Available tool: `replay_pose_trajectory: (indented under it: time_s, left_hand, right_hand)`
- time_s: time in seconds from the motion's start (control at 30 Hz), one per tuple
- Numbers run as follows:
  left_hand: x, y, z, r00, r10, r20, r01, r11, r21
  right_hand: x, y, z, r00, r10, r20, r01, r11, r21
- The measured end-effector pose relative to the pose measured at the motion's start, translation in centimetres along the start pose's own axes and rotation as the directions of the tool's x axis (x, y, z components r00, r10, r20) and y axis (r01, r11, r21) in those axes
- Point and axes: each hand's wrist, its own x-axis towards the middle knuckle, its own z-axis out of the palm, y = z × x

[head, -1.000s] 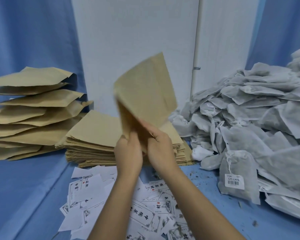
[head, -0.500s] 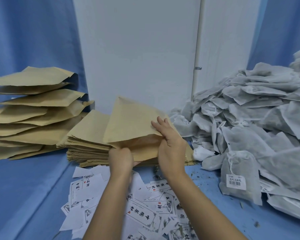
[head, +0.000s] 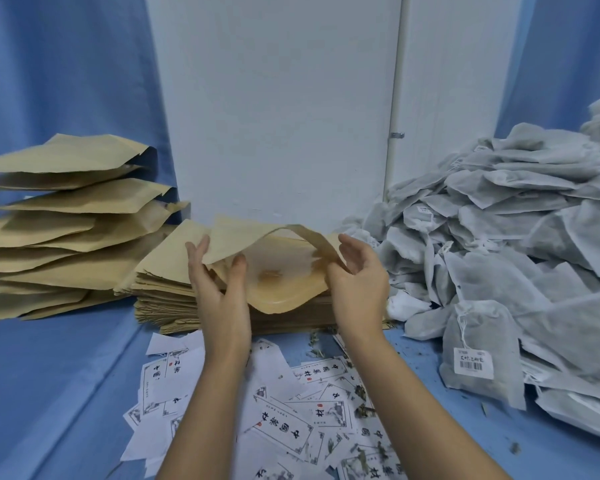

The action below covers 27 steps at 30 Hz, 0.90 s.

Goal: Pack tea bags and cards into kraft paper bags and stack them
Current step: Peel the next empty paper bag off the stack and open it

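1. Both hands are on one kraft bag (head: pixel 281 282). The left hand (head: pixel 219 292) pinches the upper wall at one side of the mouth, thumb under it and fingers (head: pixel 197 249) over the top.
2. The right hand (head: pixel 359 282) grips that same upper lip at the other side, and between the two hands the mouth gapes wide toward the camera.
3. The inside looks empty: no tea bag and no card that I can make out.
4. Directly beneath the fingers sits the flat stack (head: pixel 167 292) of unused bags, and it looks thick.
5. Well to the left of the fingers, the filled bags (head: pixel 66 237) are piled up, with several done already.
6. To the right of the fingers a big heap of tea bags (head: pixel 499 258) waits. Below the wrists, cards (head: pixel 284 427) lie scattered on the desk (head: pixel 49 393).
7. My read is that the job is well under way. This bag has yet to be filled and stacked, and plenty more remain.
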Motion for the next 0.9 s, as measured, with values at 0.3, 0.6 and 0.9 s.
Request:
replay_pose_trajectory:
  time_s: [0.3, 0.6, 0.9]
  left_hand:
    - [-1.0, -0.6, 0.1, 0.969, 0.242, 0.057, -0.249, 0.939, 0.237]
    - [-1.2, -0.5, 0.8, 0.945, 0.277, 0.175, -0.318, 0.903, 0.289]
    - [-2.1, 1.5, 2.0, 0.977, 0.215, 0.0, -0.209, 0.949, 0.236]
  right_hand:
    - [0.2, -0.1, -0.1, 0.998, -0.051, -0.045, 0.051, 0.999, 0.007]
    - [0.4, -0.2, -0.3, 0.99, -0.001, -0.139, 0.023, 0.987, 0.16]
    - [2.1, 0.3, -3.0, 0.948, 0.169, -0.271, -0.151, 0.985, 0.086]
